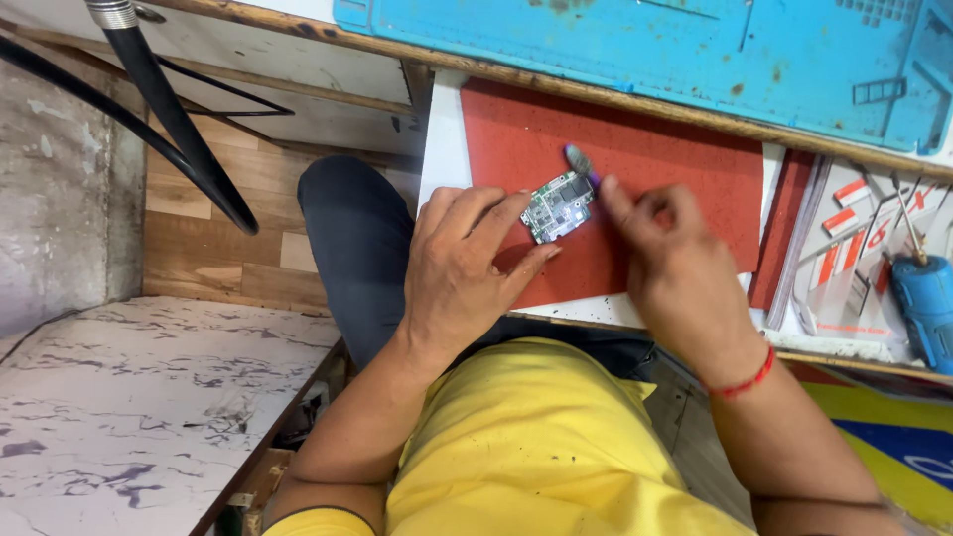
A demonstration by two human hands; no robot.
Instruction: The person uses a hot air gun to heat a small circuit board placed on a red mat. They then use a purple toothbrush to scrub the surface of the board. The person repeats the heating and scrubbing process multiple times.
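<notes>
Nearest, a yellow shirt (536, 447) filling the lower middle, forearms rising out of it. On the right wrist, a red thread bracelet (743, 382). Above that, the left hand (462, 273), fingers curved and pinching the near edge of a small green circuit board (559, 206), thumb below, fingertips on its left side. Opposite, the right hand (675, 268), fingers pressed together around a thin purple-handled tool (582, 165), its grey tip apparently a small brush, touching the board's far corner. Board held just over a red mat (685, 169) on the white tabletop (445, 139). To the right, a blue electric screwdriver (925, 298) beside red-and-white packets (844, 258). Farthest, a blue work mat (645, 45) along the top edge.
</notes>
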